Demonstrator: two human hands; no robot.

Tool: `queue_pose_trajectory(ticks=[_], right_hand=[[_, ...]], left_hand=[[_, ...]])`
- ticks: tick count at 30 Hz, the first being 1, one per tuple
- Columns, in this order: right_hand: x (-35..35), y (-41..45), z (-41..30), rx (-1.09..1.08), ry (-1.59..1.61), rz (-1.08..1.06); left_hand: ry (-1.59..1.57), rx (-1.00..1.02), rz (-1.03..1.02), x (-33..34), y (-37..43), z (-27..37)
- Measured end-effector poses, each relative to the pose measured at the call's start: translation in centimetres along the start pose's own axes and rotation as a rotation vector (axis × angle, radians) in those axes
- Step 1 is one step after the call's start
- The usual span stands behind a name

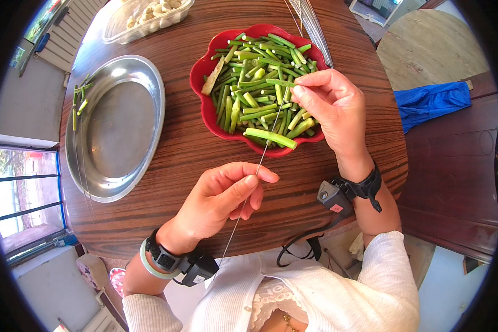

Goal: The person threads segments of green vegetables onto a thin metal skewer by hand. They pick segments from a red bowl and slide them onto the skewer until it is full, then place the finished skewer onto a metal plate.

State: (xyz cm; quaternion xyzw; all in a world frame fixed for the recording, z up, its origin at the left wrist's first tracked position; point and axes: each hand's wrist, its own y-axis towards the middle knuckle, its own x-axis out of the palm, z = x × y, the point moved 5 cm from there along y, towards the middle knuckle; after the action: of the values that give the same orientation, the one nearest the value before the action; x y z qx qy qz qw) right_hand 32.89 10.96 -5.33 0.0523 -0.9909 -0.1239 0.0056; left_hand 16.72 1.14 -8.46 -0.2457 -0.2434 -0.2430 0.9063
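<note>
My left hand (224, 199) pinches a thin metal skewer (235, 232) between thumb and forefinger, its lower end slanting toward my lap. One cut green stem piece (271, 137), apparently garlic scape, sits crosswise on the skewer. Between the thumb and fingertips of my right hand (334, 103) is another slender green piece (276, 82), close to the skewer's upper end. Whether the skewer pierces that piece cannot be told. Below both lies a red scalloped bowl (207, 114), filled with short cut stems (253, 83).
An oval metal tray (155, 99) lies at left; skewers with green pieces (82, 103) rest over its left rim. A clear plastic container (149, 29) holds pale pieces. Bundled metal skewers (317, 31) lie behind the bowl. Blue cloth (433, 101) hangs at right.
</note>
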Motion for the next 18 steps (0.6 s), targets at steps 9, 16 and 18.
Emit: queue_pose_trajectory(ticks=[9,16,18], right_hand=[[0.22,-0.01,0.05,-0.023,0.026,0.003],[0.30,-0.01,-0.18,-0.070,-0.023,-0.018],[0.41,-0.08,-0.20,-0.098,-0.033,-0.032]], left_hand=[[0.046,0.027,-0.056,-0.33,0.05,0.07],[0.036,0.017,-0.034,-0.19,0.01,0.04],[0.065,-0.004,0.016,-0.20,-0.07,0.00]])
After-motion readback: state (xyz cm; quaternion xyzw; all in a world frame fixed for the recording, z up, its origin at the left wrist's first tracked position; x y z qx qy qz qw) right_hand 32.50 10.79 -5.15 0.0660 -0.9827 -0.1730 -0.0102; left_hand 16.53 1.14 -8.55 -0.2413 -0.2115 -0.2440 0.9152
